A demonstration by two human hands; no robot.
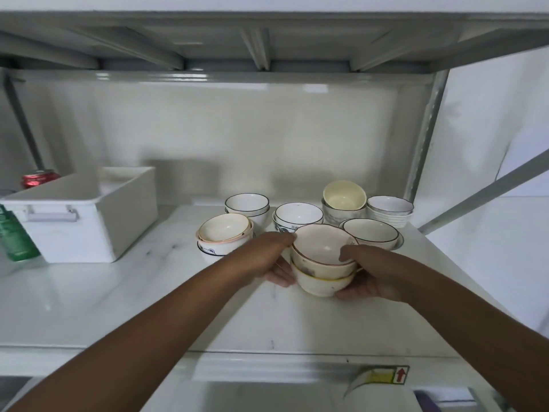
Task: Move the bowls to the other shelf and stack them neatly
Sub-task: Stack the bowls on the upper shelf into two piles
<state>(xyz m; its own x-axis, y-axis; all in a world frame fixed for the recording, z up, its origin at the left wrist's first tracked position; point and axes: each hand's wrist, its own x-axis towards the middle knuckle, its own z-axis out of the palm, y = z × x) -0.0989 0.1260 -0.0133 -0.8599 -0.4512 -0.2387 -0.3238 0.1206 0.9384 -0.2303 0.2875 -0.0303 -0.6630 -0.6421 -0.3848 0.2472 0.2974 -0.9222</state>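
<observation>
A stack of three cream bowls (322, 263) is held between both hands just above the white shelf (166, 292). My left hand (270, 260) grips its left side, fingers curled under. On the right side my right hand (368, 275) grips it, thumb over the top bowl's rim. Behind stand other bowl stacks: pink-rimmed (224, 233), black-rimmed (247, 203), blue-patterned (298, 217), yellow on grey (344, 196), wavy white (389, 209) and a wide black-rimmed bowl (371, 233).
A white plastic bin (86, 215) stands at the left of the shelf, with a green bottle (15, 236) and a red can (37, 177) beside it. An upper shelf (267, 40) hangs overhead. The rack's grey post (427, 135) stands at the right.
</observation>
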